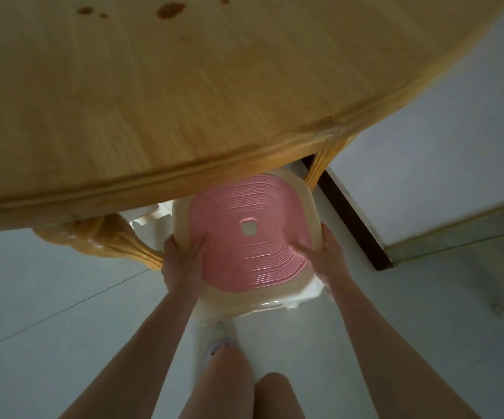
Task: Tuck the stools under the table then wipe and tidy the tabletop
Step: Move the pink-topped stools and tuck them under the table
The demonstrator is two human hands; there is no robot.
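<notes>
- One round wooden worktop (153, 101), two carved legs visible beneath its rim.
- One stool (246, 234), pink ribbed seat in a cream frame, on the floor (48, 297), far edge under the worktop rim.
- Two hands: left hand (181, 261) and right hand (330, 255) each grasping a seat side.
- Four reddish stains (170, 10) on the worktop.

The table (184, 101) is pale, smooth-grained wood with dark stains upper left. The stool (246, 234) is glossy cream plastic, its pink seat ridged.
</notes>
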